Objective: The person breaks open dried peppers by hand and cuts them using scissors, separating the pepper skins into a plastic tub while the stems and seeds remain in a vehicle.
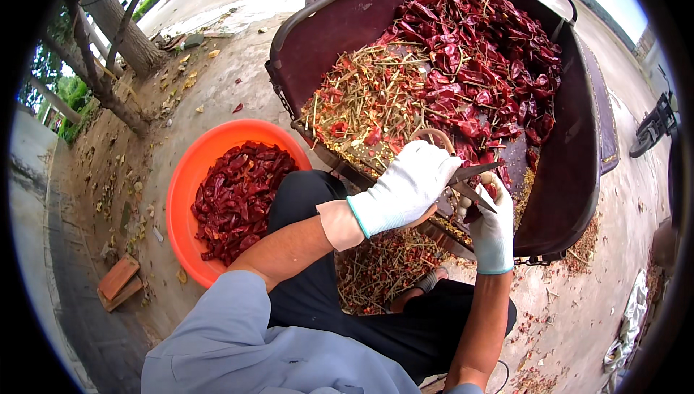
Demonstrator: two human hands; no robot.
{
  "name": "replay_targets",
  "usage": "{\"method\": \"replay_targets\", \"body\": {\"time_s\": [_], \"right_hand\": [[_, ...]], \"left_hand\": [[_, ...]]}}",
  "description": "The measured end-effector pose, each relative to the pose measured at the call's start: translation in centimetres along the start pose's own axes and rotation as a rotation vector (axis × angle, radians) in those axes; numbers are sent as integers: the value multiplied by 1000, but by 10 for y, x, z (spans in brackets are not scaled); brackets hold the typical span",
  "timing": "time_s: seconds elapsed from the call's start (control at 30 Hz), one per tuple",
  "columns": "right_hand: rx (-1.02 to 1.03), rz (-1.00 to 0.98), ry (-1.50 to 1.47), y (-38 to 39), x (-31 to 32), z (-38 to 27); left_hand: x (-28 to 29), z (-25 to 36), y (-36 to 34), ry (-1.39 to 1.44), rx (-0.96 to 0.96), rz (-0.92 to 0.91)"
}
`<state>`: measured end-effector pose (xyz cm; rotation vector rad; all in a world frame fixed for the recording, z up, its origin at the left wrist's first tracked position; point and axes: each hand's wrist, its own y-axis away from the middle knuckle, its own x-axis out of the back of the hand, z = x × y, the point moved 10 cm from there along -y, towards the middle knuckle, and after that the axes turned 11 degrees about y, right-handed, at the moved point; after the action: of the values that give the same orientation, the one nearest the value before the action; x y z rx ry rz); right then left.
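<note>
My left hand (409, 181), in a white glove with a teal cuff, grips large scissors (467, 177) by their looped handle, with the blades parted and pointing right. Just beyond the blades my right hand (492, 228), also gloved, pinches a dark red dried chilli (473, 211), partly hidden by fingers and blade. Both hands are over the front edge of a maroon bin (583, 199). Inside it, whole dried chillies (477, 47) fill the back right and pale stalks with red scraps (361, 90) lie at the left.
An orange basin (181, 206) of red chillies sits beside my left knee. Stalk debris (376, 264) covers the ground under the bin. Bricks (119, 282) lie at the lower left, near trees (130, 40). A white crumpled sack (627, 322) and a dark wheeled vehicle (654, 126) are at the right.
</note>
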<state>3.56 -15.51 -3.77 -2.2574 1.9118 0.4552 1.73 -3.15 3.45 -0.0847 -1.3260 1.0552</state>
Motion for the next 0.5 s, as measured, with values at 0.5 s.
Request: {"method": "replay_targets", "body": {"time_s": [0.5], "right_hand": [[-70,155,74,9,12,6]], "left_hand": [[-18,-5,0,4,60,-112]]}}
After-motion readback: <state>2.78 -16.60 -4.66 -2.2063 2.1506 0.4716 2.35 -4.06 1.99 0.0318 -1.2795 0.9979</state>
